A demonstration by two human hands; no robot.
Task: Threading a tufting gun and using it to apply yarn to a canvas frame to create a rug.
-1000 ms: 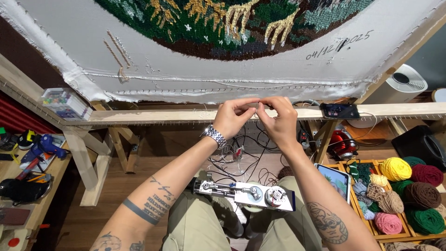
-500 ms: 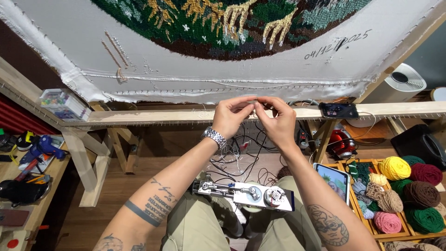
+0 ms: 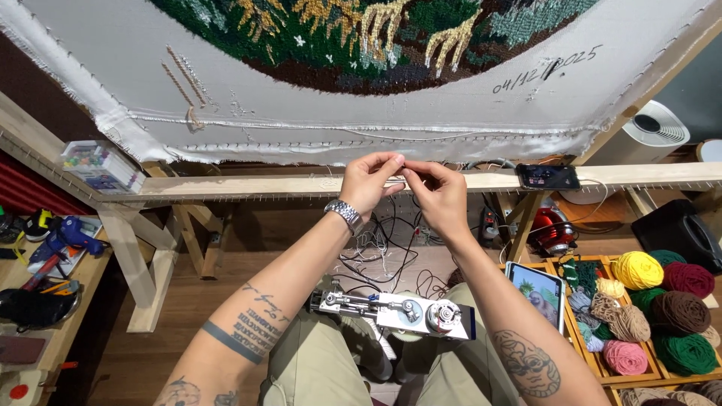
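Up in the middle of the frame, the left hand [image 3: 368, 180] and the right hand [image 3: 440, 192] meet fingertip to fingertip in front of a long wooden rail [image 3: 248, 186]. Each grip is pressed together, thumb against forefinger, pinching a thin pale strand [image 3: 397, 180] that runs between the two hands; it is too fine to tell what kind it is. A metal wristwatch [image 3: 345, 214] sits on the left wrist, and both forearms carry dark tattoos.

Above the hands, filling the top of the frame, a white backing cloth [image 3: 316, 105] is stretched on the frame, with a tufted picture [image 3: 376, 37] in greens, yellows and browns at its upper centre. A phone [image 3: 547, 176] lies on the rail just right of the hands.

Lower centre, a tufting gun [image 3: 395, 310] of white and silver metal rests across the person's lap, well below the hands. Tangled dark cables [image 3: 376, 256] lie on the wooden floor between the lap and the rail.

At the lower right, a wooden crate [image 3: 571, 338] holds balls of yarn [image 3: 662, 301] in yellow, maroon, brown, green and pink, and a tablet [image 3: 535, 295] leans against its left side. At the far left, a bench [image 3: 45, 331] carries a blue glue gun [image 3: 66, 235], and a clear box of coloured pins [image 3: 101, 165] sits on the frame's left beam.
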